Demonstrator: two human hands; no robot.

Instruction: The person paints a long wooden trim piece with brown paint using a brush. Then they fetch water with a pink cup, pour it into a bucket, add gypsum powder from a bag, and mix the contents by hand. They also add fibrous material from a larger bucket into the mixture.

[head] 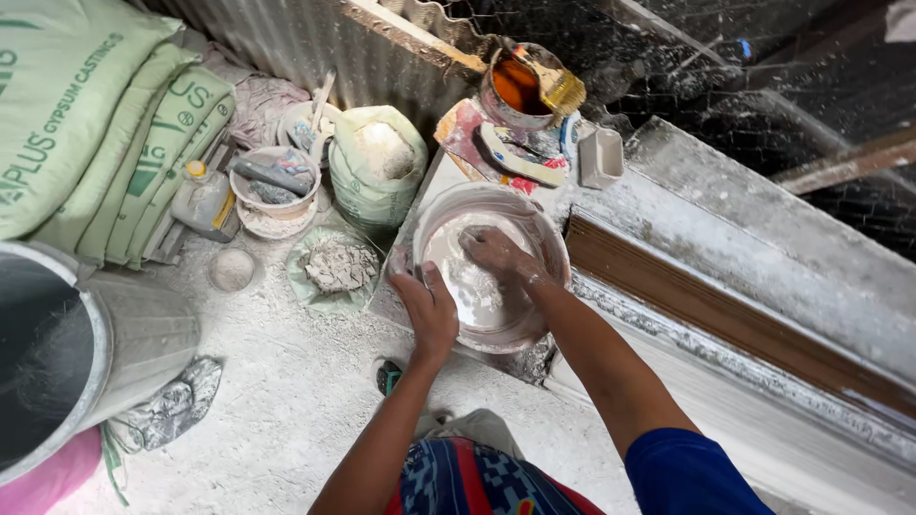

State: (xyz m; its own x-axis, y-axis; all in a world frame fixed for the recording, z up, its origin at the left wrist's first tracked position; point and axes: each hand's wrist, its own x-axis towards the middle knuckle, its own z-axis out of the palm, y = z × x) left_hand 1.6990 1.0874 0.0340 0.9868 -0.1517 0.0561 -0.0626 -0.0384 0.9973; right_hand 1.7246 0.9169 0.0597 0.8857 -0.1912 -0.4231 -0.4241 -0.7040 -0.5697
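- While the left hand clamps the near rim of a plaster-caked bowl on the dusty worktop, steadying it looks essential.
- Inside, the right hand, fingers spread, presses white paste; slow, even strokes seem best.

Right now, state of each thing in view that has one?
Left hand: fingers grip the near rim of the mixing bowl.
Right hand: inside the bowl, pressed into the white paste.
Mixing bowl: upright, holds white paste.
Tin with brush: open, orange liquid inside, brush lying across the rim.
Open sack: top open, white powder showing.
Stacked sacks: closed, leaning.
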